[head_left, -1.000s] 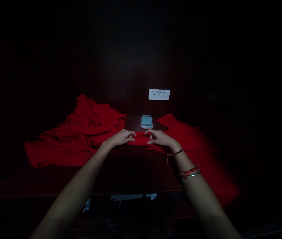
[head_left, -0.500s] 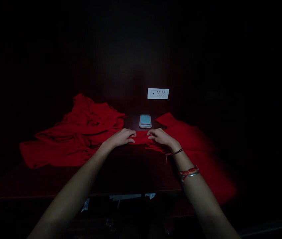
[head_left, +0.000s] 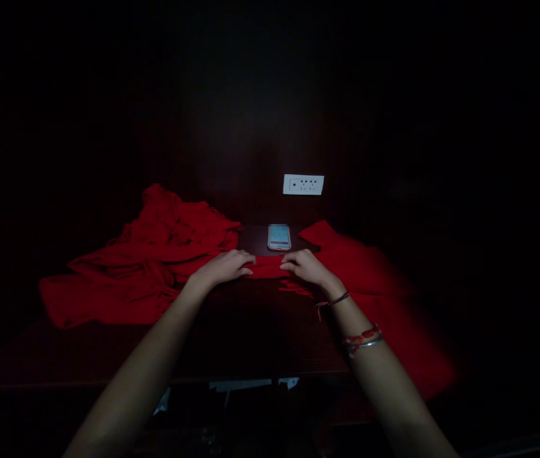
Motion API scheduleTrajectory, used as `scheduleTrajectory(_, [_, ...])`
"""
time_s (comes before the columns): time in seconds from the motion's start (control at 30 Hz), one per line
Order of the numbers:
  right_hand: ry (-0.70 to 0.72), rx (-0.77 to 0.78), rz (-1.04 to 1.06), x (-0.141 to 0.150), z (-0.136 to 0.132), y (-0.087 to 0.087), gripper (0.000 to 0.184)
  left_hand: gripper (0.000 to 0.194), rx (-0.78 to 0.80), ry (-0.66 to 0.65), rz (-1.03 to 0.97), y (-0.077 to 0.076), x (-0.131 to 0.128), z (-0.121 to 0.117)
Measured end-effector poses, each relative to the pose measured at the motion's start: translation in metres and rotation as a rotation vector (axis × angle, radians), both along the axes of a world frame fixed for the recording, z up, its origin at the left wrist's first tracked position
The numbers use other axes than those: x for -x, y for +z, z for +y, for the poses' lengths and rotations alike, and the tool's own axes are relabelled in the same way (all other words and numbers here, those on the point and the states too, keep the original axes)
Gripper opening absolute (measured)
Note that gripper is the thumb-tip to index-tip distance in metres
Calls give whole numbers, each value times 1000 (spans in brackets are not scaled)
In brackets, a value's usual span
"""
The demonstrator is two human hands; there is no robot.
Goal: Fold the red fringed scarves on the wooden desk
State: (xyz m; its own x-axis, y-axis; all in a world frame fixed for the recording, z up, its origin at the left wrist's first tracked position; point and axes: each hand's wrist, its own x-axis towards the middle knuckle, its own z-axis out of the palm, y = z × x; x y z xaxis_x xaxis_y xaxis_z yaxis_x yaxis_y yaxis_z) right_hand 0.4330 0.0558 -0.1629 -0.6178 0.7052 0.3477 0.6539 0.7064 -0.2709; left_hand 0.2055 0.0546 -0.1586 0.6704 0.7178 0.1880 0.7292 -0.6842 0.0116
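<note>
A red fringed scarf (head_left: 268,267) stretches in a narrow band between my two hands on the dark table. My left hand (head_left: 228,265) is closed on the band's left part, thumb in front and fingers behind. On its right part, my right hand (head_left: 306,264) pinches the cloth the same way, with fringe hanging just below. Left of my hands lies a crumpled heap of red fringed cloth (head_left: 174,229). More red cloth (head_left: 369,267) spreads flatter on the right, reaching over the front edge. Whether these pieces join the band, I cannot tell.
A lit phone (head_left: 279,236) lies just behind the band. Above it, a white socket plate (head_left: 303,184) is fixed to the dark wall. Pale strips (head_left: 240,385) show below the front edge of the table (head_left: 260,343). The surroundings are very dark.
My left hand has shifted slightly left along the band, so more red cloth shows between my hands. The whole view has moved a little; my right hand keeps its pinch.
</note>
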Motion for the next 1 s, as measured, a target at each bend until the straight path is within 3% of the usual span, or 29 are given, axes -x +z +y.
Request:
scheduleTrajectory(0.17, [7,56,-43,2,-1,-3,19,17,83,31,7,3,7,2])
scheduleTrajectory(0.3, [81,-4,-47,18,-6,-10,26,17,156,-8,-2,1,10,4])
scheduleTrajectory(0.53, [-71,-69,-106,30,-5,-17,23,19,149,40,-20,-1,14,5])
scheduleTrajectory(0.67, [-157,-89,-169,28,-4,-16,25,24,63,1,-60,1,8,3])
scheduleTrajectory(0.8, [-206,-80,-194,27,-5,-16,27,20,9,68,-33,2,6,4])
scheduleTrajectory(1.0, [-58,-131,-43,36,-8,-23,33,23,67,96,-26,-2,13,9])
